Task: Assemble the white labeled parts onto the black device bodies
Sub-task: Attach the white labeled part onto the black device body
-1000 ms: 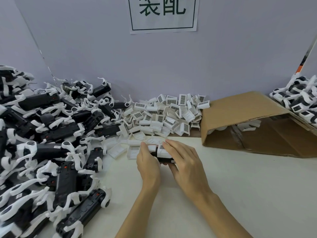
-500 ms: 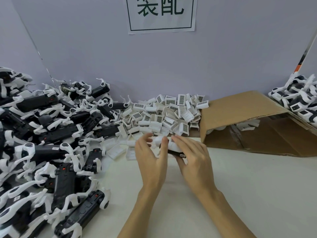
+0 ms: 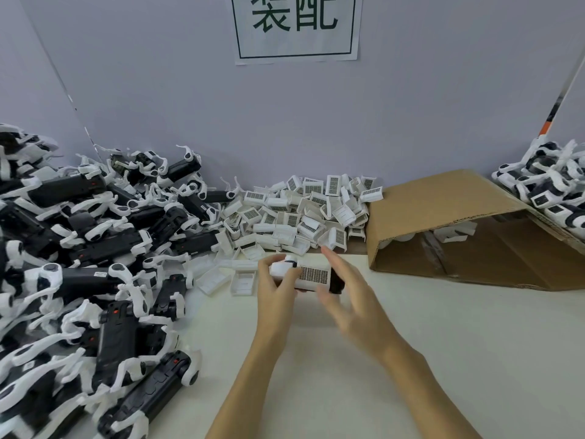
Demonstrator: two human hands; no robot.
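Desk (image 3: pixel 443 359): pale top, forearms reaching in from the near edge.
Left hand (image 3: pixel 274 291): fingers curled round the white end of the black device (image 3: pixel 336 282), holding it above the desk.
Right hand (image 3: pixel 351 299): fingers spread and straight (motion-blurred), just beside the device's dark end; contact cannot be told.
White labeled part (image 3: pixel 311 275): seated on the held device, barcode facing up.
Left heap (image 3: pixel 95 280): black devices with white arms, piled on the desk.
Loose parts (image 3: pixel 300 213): white labeled pieces heaped against the wall, a few spilled nearer.
Cardboard box (image 3: pixel 459 236): on its side, right of the parts.
Far right: another heap of devices (image 3: pixel 550 191).
Wall sign (image 3: pixel 296 26): printed characters.
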